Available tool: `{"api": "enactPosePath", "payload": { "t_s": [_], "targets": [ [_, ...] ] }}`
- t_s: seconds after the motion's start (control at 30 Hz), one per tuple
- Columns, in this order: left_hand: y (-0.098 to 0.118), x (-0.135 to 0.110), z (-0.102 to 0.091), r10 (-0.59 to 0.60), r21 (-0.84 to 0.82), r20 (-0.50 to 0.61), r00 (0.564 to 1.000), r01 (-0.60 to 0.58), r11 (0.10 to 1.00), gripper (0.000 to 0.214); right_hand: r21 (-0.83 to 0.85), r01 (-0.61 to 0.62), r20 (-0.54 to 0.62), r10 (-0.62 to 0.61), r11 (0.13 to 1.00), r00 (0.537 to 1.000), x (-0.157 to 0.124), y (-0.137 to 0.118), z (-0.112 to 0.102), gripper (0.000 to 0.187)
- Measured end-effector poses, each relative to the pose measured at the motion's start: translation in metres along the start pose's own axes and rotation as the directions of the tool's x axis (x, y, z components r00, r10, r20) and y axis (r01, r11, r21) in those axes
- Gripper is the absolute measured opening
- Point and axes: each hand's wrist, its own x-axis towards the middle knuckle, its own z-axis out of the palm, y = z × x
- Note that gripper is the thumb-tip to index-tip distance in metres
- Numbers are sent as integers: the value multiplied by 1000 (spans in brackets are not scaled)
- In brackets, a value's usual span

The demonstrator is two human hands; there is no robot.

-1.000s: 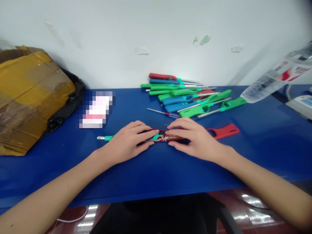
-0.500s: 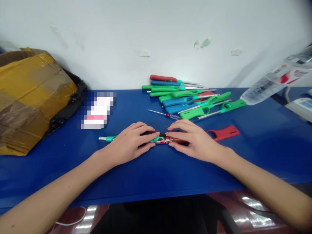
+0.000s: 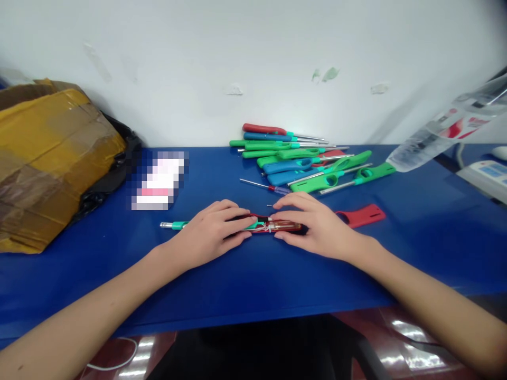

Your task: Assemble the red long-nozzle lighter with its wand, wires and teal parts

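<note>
An opened red stick lighter [image 3: 277, 227] lies flat on the blue table [image 3: 253, 279], its inner parts and thin wires showing, its metal nozzle [image 3: 168, 225] pointing left. My left hand [image 3: 209, 235] rests over its teal front part, fingers curled down onto it. My right hand [image 3: 312, 224] covers the handle end, thumb and fingers pressed on the body from both sides. A loose red handle shell [image 3: 362, 215] lies just right of my right hand.
A pile of green, blue and red stick lighters [image 3: 304, 158] sits at the back. A small screwdriver [image 3: 265, 186] lies before it. A taped cardboard box [image 3: 47, 158] stands left, a clear plastic bag [image 3: 447, 132] and a white device [image 3: 485, 179] right.
My right fingers have slid slightly right, uncovering more of the lighter's middle. The left hand has stayed put. The view shifted a little.
</note>
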Motion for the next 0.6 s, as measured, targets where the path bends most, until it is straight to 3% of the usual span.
{"api": "enactPosePath", "payload": {
  "t_s": [0.27, 0.6],
  "targets": [
    [1, 0, -1, -14, 9, 30, 999, 13, 1000, 31, -33, -21, 13, 22, 999, 1000, -1, 5, -7, 43],
    [0, 0, -1, -1, 18, 31, 1000, 0, 1000, 31, 11, -5, 92, 4, 1000, 996, -2, 4, -4, 29]
  ]
}}
